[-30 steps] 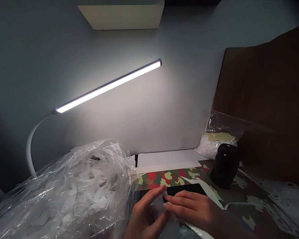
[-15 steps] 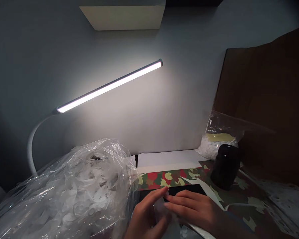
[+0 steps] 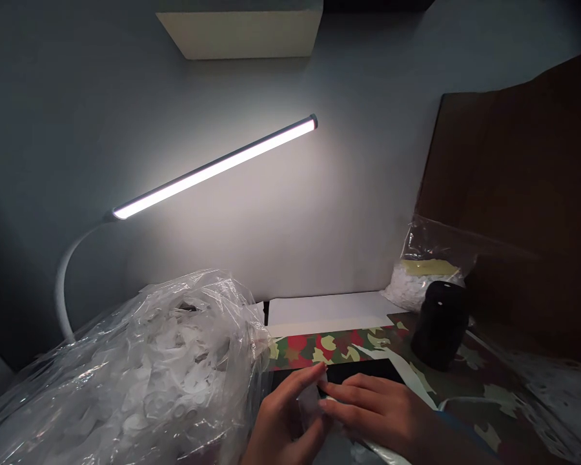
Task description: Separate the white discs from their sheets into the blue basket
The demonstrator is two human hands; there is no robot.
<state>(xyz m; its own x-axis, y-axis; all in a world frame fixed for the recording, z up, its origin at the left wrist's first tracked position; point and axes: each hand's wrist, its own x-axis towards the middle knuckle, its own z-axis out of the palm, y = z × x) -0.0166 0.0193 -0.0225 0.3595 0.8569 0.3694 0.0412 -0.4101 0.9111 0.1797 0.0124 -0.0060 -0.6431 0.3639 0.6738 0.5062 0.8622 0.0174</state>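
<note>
My left hand (image 3: 286,416) is at the lower middle, its thumb and forefinger closed around a thin translucent white piece (image 3: 308,403), which looks like plastic film. From the right, the bent fingertips of my right hand (image 3: 375,410) press against the same piece. Fingers cover much of it, so its full shape is hidden. Under the hands lies a black flat panel (image 3: 365,369). Just below my right hand, a few small whitish bits show dimly at the bottom edge.
A large clear bag of white plastic pieces (image 3: 169,381) fills the left. A lit lamp (image 3: 217,166) reaches over it. On the camouflage-patterned mat (image 3: 329,349) stands a black jar (image 3: 439,329). Behind it are another clear bag (image 3: 416,284) and a brown board (image 3: 518,194).
Both hands stay nearly in place, with slight finger movement around the white piece. The small round whitish bits beneath my right hand are less visible now.
</note>
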